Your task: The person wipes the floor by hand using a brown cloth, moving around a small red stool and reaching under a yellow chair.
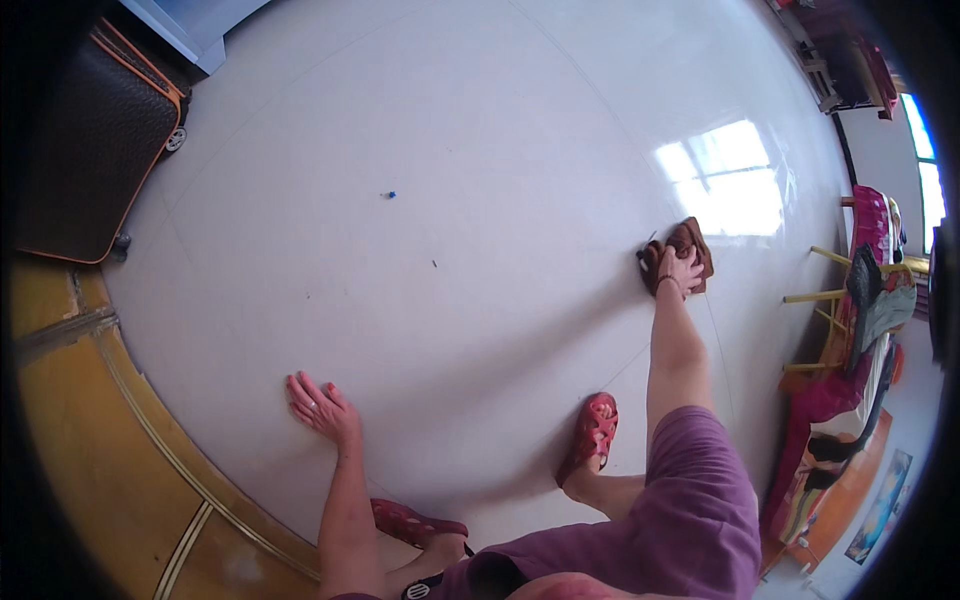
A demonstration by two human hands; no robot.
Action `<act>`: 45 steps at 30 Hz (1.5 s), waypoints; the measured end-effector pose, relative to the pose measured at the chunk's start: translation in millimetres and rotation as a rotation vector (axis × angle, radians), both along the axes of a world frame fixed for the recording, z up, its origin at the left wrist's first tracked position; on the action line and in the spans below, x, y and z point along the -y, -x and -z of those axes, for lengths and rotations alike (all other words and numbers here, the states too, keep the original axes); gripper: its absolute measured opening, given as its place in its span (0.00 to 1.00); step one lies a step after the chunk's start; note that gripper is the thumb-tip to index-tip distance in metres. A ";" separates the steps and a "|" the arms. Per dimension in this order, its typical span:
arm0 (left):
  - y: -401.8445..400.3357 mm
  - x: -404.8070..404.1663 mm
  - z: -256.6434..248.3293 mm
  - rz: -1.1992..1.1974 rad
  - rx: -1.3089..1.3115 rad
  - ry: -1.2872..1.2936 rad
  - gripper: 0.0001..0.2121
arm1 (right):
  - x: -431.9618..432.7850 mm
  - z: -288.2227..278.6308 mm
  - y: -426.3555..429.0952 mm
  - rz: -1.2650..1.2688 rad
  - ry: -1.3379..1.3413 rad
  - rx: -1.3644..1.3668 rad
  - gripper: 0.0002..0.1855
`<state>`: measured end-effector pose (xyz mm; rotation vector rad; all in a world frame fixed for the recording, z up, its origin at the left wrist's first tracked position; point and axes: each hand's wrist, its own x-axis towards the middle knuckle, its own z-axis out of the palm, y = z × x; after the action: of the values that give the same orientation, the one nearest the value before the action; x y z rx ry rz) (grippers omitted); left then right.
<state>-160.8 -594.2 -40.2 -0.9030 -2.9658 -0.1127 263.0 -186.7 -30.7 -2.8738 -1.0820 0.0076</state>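
Observation:
My right hand (681,271) presses on a crumpled brown cloth (691,234) on the pale tiled floor (510,180), its fingers spread over the folds; a dark bracelet circles the wrist. At the lower left, my left hand (321,406) has its fingers apart and holds nothing; a ring shows on one finger. Whether that palm touches the floor I cannot tell. A small blue bit (391,195) and a small dark fragment (434,263) lie on the floor between the hands and farther out.
A dark suitcase (90,150) with orange piping and wheels stands at upper left, above yellow wooden panelling (105,420). To the right are a yellow-legged chair (817,297) heaped with cloth and an orange piece of furniture (855,495). My red clogs (598,427) are below.

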 end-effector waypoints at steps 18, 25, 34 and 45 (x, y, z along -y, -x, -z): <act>2.0 -4.3 -8.5 0.037 0.063 0.006 0.23 | 163.1 -13.2 334.5 -2.398 -0.087 -1.020 0.11; -1.8 -4.0 -3.4 0.036 0.056 -0.042 0.22 | 220.5 -20.8 238.1 -2.287 0.285 -1.630 0.08; -0.5 -5.7 -8.2 0.062 0.026 -0.028 0.23 | -99.4 10.6 115.9 -1.134 -0.549 -0.747 0.21; -1.5 0.5 -5.3 0.054 0.039 0.008 0.23 | -186.0 13.2 296.6 -1.507 -0.380 -0.168 0.26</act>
<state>-159.3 -594.7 -34.9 -0.9937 -2.9800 -0.1211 -33.6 -0.7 -43.9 -1.1636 -2.4541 0.1014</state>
